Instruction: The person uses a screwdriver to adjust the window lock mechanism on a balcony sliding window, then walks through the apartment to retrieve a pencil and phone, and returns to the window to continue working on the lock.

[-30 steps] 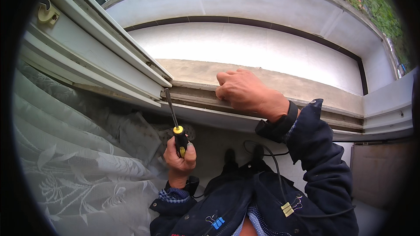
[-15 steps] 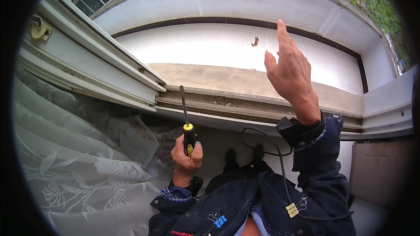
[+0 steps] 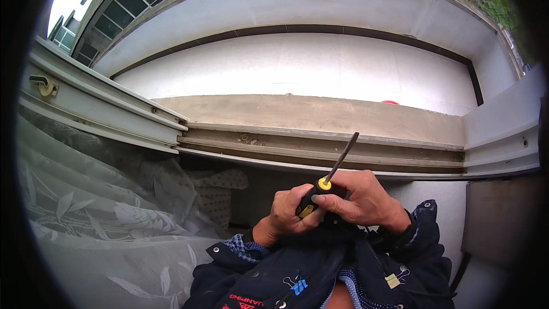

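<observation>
In the head view we have the screwdriver between our hands, its shaft crossing the window track in the picture, with our left hand wrapped round the handle and our right hand pinching it by the yellow collar, some fingertips hidden. For a safe two-handed hold, we judge it best to keep one grip firm whenever the other shifts, and the tip aimed away from us.
</observation>
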`<state>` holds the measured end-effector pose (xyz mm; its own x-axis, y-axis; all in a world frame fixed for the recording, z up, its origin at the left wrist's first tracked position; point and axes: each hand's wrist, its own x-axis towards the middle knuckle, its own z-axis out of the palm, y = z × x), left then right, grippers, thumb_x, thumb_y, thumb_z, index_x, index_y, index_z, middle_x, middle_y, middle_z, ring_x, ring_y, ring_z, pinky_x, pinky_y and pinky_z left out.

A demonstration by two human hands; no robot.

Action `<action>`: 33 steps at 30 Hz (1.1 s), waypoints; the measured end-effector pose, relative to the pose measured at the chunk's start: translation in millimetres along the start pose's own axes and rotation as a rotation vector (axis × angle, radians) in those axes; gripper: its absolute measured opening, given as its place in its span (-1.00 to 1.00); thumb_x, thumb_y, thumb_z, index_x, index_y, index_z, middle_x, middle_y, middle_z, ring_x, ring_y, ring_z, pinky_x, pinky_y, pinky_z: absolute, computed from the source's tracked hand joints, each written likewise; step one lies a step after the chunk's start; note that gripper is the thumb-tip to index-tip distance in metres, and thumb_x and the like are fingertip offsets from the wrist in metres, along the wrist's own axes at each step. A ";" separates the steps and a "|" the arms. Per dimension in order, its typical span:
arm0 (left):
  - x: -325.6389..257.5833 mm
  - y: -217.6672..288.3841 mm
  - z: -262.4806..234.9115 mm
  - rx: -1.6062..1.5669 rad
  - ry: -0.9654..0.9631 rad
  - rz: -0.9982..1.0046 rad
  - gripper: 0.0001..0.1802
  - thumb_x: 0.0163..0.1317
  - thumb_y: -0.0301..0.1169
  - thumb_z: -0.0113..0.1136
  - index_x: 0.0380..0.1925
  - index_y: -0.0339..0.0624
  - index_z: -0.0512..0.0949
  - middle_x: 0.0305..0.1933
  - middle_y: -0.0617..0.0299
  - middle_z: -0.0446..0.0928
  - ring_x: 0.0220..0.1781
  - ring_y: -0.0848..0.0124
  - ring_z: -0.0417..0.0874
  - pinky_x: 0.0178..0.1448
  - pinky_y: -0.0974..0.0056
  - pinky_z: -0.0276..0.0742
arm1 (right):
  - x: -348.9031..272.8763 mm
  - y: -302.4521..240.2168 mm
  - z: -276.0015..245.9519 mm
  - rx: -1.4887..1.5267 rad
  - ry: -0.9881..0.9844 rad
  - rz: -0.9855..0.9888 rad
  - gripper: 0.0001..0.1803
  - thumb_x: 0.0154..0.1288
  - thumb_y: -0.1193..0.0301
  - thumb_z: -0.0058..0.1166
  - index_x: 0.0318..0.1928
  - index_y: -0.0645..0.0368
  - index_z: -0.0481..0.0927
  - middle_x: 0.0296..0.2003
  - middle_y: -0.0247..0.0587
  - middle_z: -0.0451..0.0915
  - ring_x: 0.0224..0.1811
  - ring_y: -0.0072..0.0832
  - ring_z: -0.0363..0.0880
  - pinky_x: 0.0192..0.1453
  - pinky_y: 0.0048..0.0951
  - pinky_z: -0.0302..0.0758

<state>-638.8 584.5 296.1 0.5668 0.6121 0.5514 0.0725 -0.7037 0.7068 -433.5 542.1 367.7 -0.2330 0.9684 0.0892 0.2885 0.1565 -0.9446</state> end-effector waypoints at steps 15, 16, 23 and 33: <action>-7.9 16.1 83.6 -0.370 -0.279 0.001 -0.34 0.25 -0.13 0.38 0.18 -0.36 0.41 -0.38 0.05 0.65 -0.45 0.32 0.70 -0.36 0.31 0.55 | -125.5 19.9 -0.4 -0.126 0.594 -0.002 -0.73 0.28 0.29 0.31 -0.14 0.22 0.67 -0.37 -0.14 0.62 -0.42 -0.28 0.63 -0.36 -0.38 0.52; -9.4 17.1 87.4 -0.405 -0.338 -0.003 -0.32 0.25 -0.09 0.37 0.19 -0.35 0.40 -0.40 0.08 0.64 -0.48 0.34 0.66 -0.38 0.32 0.52 | -134.0 20.2 0.5 -0.149 0.657 -0.013 -0.73 0.29 0.26 0.30 -0.14 0.18 0.67 -0.39 -0.17 0.61 -0.44 -0.26 0.63 -0.39 -0.37 0.51; -3.4 59.6 169.0 -0.462 -0.547 0.165 -0.23 0.29 0.07 0.26 0.19 -0.43 0.40 -0.42 0.09 0.62 -0.55 0.33 0.59 -0.42 0.32 0.46 | -243.8 5.2 -7.8 -0.187 0.911 0.097 -0.75 0.31 0.37 0.27 -0.18 0.33 0.62 -0.39 -0.11 0.63 -0.42 -0.31 0.65 -0.36 -0.41 0.54; -10.3 198.3 386.7 -0.616 -1.074 0.287 -0.32 0.46 0.01 0.04 0.22 -0.46 0.35 -0.26 -0.03 0.72 -0.25 0.34 0.75 -0.13 0.31 0.63 | -491.7 17.5 -38.7 -0.190 1.430 0.177 -0.75 0.33 0.26 0.19 -0.24 0.23 0.64 -0.46 -0.16 0.64 -0.53 -0.32 0.59 -0.43 -0.35 0.50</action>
<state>-312.9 299.2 259.2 0.8971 -0.3358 0.2872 -0.3913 -0.3016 0.8695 -278.0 76.2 319.5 0.8919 0.3218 0.3178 0.3571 -0.0701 -0.9314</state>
